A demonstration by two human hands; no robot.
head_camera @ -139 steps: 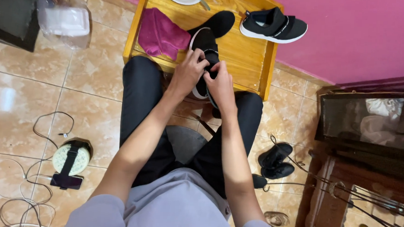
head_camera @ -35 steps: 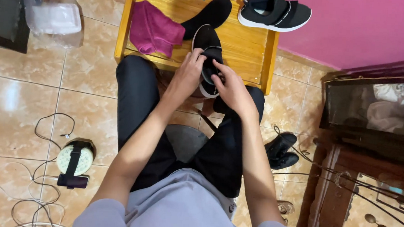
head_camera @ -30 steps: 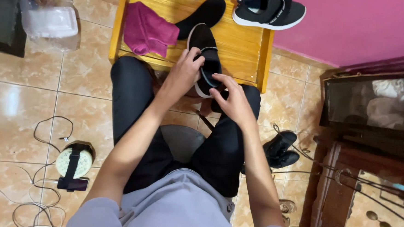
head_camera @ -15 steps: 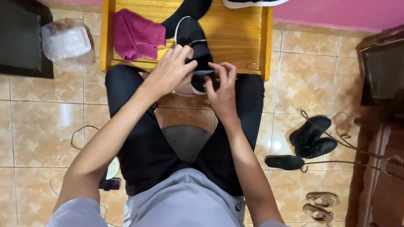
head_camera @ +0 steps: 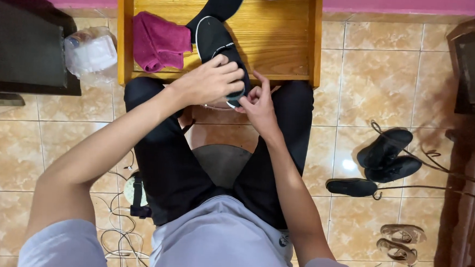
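Black sneaker (head_camera: 220,48) with a white sole edge sits centre-top of the frame, lying on the near edge of the wooden table (head_camera: 286,38), heel end overhanging toward my lap. My left hand (head_camera: 207,83) is curled over the shoe's heel end, fingers closed on it, firm hold. My right hand (head_camera: 258,105) is just beside it, touching the heel from the right, thumb and fingertips pinched together at the shoe; can't tell exactly what they pinch. Magenta cloth (head_camera: 155,40) is bunched on the table left of the shoe, near but apart. A black insole (head_camera: 222,1) lies above the shoe, touching its toe end. Upper left: clear plastic bag (head_camera: 90,52) on the tiled floor. Right of frame: black shoes (head_camera: 385,157) with loose laces on the tiles.
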